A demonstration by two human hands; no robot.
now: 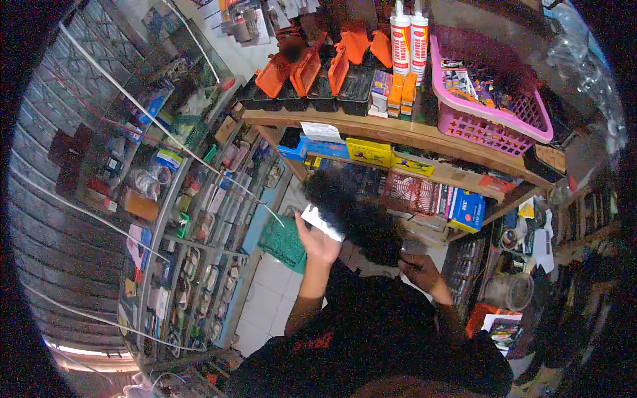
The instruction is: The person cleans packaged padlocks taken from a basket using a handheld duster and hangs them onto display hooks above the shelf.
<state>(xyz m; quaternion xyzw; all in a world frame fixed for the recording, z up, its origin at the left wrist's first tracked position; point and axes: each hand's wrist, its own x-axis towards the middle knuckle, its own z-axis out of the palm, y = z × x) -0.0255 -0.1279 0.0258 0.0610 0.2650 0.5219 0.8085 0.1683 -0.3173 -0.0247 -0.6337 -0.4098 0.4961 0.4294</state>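
My left hand (320, 249) is raised in front of me, its fingers closed around a flat, bright white item (321, 223). Glare washes out its face, so its kind does not show. A black, fluffy duster (371, 222) spans the space between my hands and reaches up past the white item. My right hand (419, 270) is closed at the duster's lower right end, where a dark handle seems to be; its fingers are partly shadowed. Whether the duster touches the white item I cannot tell.
Ahead stands a wooden shelf (398, 136) with orange-lidded bins (308, 69), silicone sealant tubes (409, 43) and a pink basket (494, 129). Boxes fill its lower level. Glass display cases (192, 219) line the left. A green basket (284, 245) is on the tiled floor (265, 298).
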